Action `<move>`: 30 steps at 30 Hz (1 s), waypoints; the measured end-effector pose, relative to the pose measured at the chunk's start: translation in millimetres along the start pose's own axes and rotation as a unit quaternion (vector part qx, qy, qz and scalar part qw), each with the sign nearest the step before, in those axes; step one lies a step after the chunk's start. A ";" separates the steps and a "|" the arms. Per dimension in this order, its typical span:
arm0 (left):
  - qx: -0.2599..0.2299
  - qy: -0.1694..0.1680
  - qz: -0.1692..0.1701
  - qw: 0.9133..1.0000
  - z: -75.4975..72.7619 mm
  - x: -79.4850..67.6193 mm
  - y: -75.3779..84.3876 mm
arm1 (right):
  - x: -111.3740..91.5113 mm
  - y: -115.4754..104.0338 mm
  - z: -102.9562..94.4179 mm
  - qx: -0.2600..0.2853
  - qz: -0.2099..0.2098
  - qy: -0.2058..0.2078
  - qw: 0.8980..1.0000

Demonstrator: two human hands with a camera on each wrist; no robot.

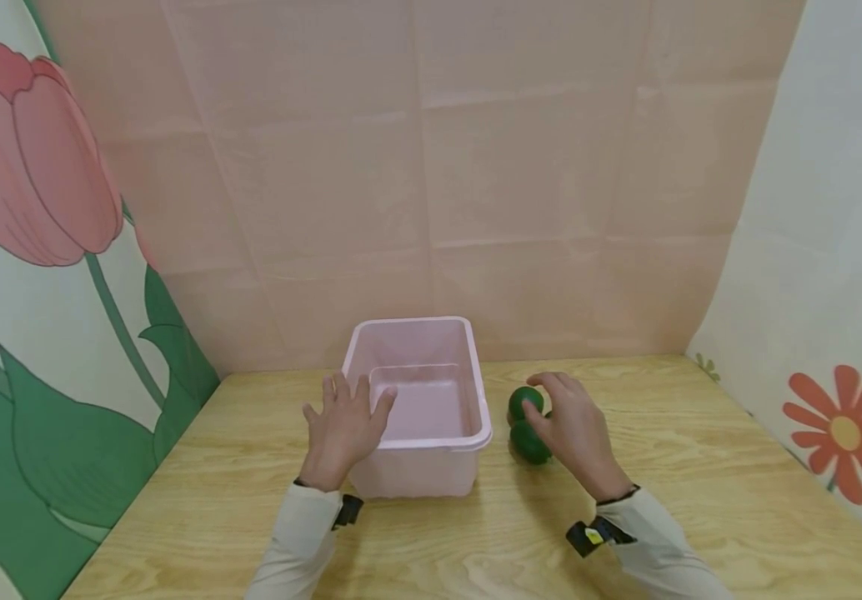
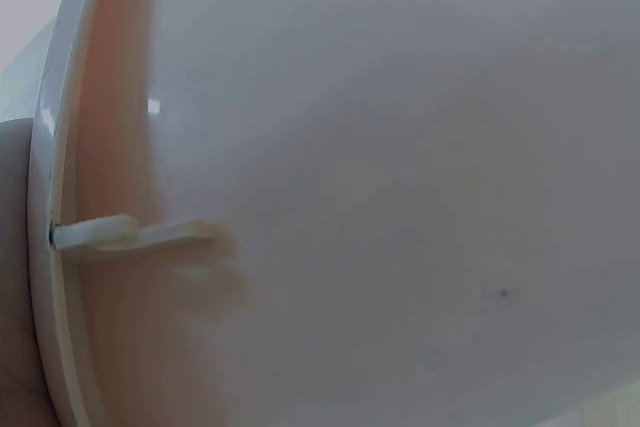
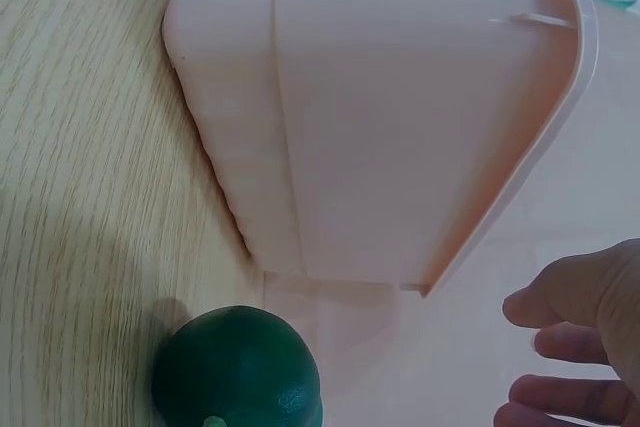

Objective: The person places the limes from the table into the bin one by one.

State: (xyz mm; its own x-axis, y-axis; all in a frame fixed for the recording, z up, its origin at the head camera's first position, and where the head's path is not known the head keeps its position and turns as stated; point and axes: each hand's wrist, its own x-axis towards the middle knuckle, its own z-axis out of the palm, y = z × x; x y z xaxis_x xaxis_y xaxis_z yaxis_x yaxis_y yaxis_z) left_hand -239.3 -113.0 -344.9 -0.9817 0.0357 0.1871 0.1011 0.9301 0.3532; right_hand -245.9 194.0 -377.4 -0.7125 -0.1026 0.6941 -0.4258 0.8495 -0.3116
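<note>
While pink sheeting [image 1: 521, 183] backs pale woodgrain [image 1: 709, 467], left grip [image 1: 346, 429] and right grip [image 1: 575, 429] are spread

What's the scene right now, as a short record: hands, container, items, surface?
Left hand: fingers spread, at the near-left part of the bin's rim; contact unclear
Right hand: beside the green items, gripping nothing
Container: pink bin, upright
Items: far green round item and near green round item, right of the bin, partly hidden by the right hand
Surface: wood-grain table
</note>
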 end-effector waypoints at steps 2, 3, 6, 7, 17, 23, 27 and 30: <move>0.002 0.001 0.000 1.000 0.2 0.0 -0.1 | -0.1 1.0 0.6 -0.001 0.002 -0.001 1.000; 0.003 0.001 0.000 1.000 0.3 0.0 -0.1 | -0.2 1.5 0.8 -0.001 0.004 -0.001 1.000; 0.004 0.002 -0.001 1.000 0.4 -0.2 -0.1 | -0.5 2.6 1.1 0.001 0.007 -0.003 1.000; 0.004 0.002 -0.001 1.000 0.4 -0.1 0.0 | -0.6 2.9 1.2 0.001 0.008 -0.004 1.000; -0.001 0.001 -0.001 1.000 0.1 0.9 0.1 | 0.1 7.3 1.0 0.016 0.020 -0.011 1.000; 0.001 -0.003 -0.005 1.000 0.2 1.1 0.3 | -0.3 10.0 1.7 0.032 0.024 -0.011 0.999; -0.002 -0.003 -0.005 1.000 0.2 0.8 0.3 | -0.1 11.8 2.2 0.044 0.031 -0.011 0.998; -0.005 0.000 -0.002 1.000 0.6 0.4 -0.2 | 0.1 12.7 2.0 0.051 0.037 -0.014 0.998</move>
State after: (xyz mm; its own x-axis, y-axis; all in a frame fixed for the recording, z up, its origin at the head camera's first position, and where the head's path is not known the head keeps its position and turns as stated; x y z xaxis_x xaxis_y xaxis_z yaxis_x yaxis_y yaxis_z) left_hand -239.8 -112.9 -345.4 -0.9820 0.0314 0.1864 0.0986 0.9266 0.3629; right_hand -252.4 203.7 -382.6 -0.7587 -0.0573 0.6489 -0.4250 0.7985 -0.4263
